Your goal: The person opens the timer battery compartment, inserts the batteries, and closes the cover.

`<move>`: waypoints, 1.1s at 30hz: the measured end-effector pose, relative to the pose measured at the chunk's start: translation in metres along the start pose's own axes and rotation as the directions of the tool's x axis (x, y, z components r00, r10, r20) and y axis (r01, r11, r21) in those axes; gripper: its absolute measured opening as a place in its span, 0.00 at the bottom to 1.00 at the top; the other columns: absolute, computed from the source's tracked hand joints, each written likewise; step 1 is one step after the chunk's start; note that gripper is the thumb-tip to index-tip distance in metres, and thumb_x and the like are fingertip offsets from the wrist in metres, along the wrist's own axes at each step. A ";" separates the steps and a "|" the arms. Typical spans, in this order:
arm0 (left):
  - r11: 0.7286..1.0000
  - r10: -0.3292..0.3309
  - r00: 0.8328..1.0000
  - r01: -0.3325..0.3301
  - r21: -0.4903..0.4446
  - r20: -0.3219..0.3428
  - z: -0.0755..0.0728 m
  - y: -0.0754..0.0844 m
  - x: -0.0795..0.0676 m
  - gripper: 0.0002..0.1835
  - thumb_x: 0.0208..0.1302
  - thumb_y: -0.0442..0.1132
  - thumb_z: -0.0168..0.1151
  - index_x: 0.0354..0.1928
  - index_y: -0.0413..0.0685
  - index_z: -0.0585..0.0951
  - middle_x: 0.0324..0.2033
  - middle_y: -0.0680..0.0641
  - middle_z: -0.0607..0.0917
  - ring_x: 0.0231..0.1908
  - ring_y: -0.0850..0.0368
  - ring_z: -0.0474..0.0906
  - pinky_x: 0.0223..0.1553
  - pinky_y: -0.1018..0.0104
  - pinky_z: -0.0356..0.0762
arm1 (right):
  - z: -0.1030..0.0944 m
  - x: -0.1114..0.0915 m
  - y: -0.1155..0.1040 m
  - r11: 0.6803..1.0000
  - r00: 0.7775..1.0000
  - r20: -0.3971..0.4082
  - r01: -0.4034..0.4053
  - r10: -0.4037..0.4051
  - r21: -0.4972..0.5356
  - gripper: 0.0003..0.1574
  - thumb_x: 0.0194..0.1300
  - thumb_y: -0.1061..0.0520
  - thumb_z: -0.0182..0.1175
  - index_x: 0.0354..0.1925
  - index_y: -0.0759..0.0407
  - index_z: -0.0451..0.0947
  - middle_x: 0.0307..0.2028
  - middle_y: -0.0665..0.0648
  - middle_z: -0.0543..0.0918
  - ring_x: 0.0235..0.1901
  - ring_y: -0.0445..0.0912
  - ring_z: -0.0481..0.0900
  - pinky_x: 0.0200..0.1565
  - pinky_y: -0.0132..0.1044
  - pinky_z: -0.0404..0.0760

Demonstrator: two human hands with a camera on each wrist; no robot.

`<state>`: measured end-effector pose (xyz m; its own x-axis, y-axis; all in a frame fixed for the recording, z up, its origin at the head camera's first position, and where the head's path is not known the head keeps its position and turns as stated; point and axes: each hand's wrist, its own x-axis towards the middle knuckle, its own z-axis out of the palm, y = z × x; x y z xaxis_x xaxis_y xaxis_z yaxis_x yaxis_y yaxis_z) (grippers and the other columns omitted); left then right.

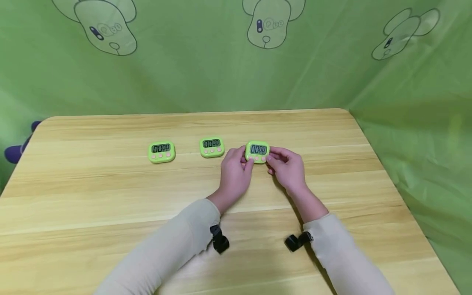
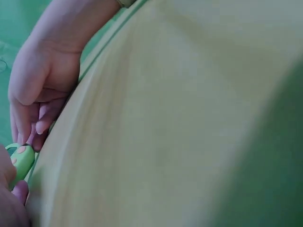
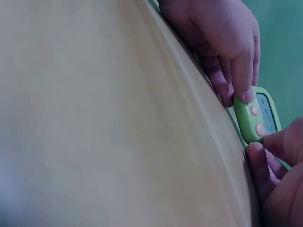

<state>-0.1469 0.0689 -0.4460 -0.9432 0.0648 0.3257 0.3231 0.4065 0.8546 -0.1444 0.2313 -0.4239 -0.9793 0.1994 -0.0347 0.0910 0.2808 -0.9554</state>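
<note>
A green digital timer (image 1: 257, 152) with pink buttons and a dark display is held between both hands near the table's middle. My left hand (image 1: 236, 172) pinches its left side, thumb at the lower left corner. On the opposite side, my right hand (image 1: 289, 170) grips the right edge between thumb and fingers. In the right wrist view the timer (image 3: 246, 116) tilts up, with a thumb on its front. The left wrist view shows only part of the timer (image 2: 23, 163), partly covered by the left hand (image 2: 9, 203).
Two more green timers lie face up to the left, a nearer one (image 1: 212, 147) and a farther one (image 1: 161, 152). All are on a wooden table (image 1: 110, 205). A green curtain (image 1: 206, 78) hangs behind and at the right; a purple object (image 1: 14, 153) shows beyond the left edge.
</note>
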 end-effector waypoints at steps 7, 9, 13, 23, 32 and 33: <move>0.970 -0.145 0.989 0.150 0.193 -0.043 0.006 0.003 0.013 0.24 0.71 0.41 0.62 0.63 0.35 0.76 0.45 0.45 0.77 0.34 0.60 0.75 0.33 0.70 0.77 | 0.010 0.019 -0.001 0.996 1.000 -0.005 -0.009 0.009 -0.085 0.21 0.68 0.63 0.65 0.58 0.58 0.82 0.43 0.61 0.84 0.27 0.44 0.80 0.23 0.32 0.82; 0.951 -0.195 0.979 0.202 0.232 -0.052 0.007 0.004 0.015 0.25 0.72 0.44 0.60 0.65 0.37 0.75 0.48 0.44 0.76 0.34 0.58 0.77 0.35 0.67 0.79 | 0.012 0.023 -0.002 0.993 1.000 -0.008 -0.015 0.015 -0.114 0.21 0.68 0.61 0.64 0.59 0.56 0.82 0.43 0.60 0.84 0.27 0.43 0.80 0.22 0.31 0.81; 0.921 -0.260 0.964 0.263 0.288 -0.049 0.009 0.007 0.019 0.27 0.72 0.47 0.58 0.67 0.39 0.74 0.48 0.43 0.78 0.38 0.52 0.78 0.40 0.61 0.80 | 0.014 0.027 -0.005 0.975 1.000 0.000 -0.012 0.013 -0.224 0.21 0.70 0.57 0.63 0.60 0.52 0.81 0.46 0.57 0.85 0.34 0.45 0.80 0.29 0.33 0.80; 0.914 -0.297 0.954 0.294 0.279 -0.034 0.012 0.010 0.022 0.26 0.74 0.49 0.55 0.65 0.38 0.75 0.42 0.42 0.83 0.38 0.51 0.79 0.43 0.58 0.80 | 0.008 0.028 -0.007 0.939 0.999 0.017 -0.023 0.031 -0.343 0.23 0.72 0.50 0.61 0.62 0.53 0.80 0.58 0.57 0.81 0.62 0.51 0.72 0.63 0.47 0.68; 0.967 -0.253 0.967 0.254 0.003 -0.029 0.002 0.005 0.009 0.29 0.70 0.40 0.59 0.69 0.34 0.70 0.29 0.50 0.73 0.28 0.57 0.70 0.30 0.65 0.72 | 0.007 0.019 -0.006 0.988 0.996 -0.007 -0.089 0.088 -0.125 0.27 0.74 0.50 0.58 0.67 0.57 0.74 0.48 0.60 0.79 0.36 0.52 0.81 0.34 0.37 0.85; 0.968 -0.250 0.968 0.249 -0.033 -0.013 -0.001 0.005 0.007 0.29 0.68 0.38 0.60 0.68 0.33 0.70 0.30 0.50 0.73 0.29 0.57 0.70 0.30 0.65 0.72 | 0.007 0.016 -0.005 0.991 0.997 -0.013 -0.079 0.078 -0.110 0.27 0.74 0.51 0.58 0.66 0.57 0.74 0.48 0.59 0.78 0.36 0.50 0.80 0.34 0.35 0.84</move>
<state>-0.1514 0.0706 -0.4392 -0.9929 -0.0509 0.1072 0.0800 0.3800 0.9215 -0.1622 0.2267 -0.4213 -0.9669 0.2326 -0.1050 0.1870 0.3657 -0.9118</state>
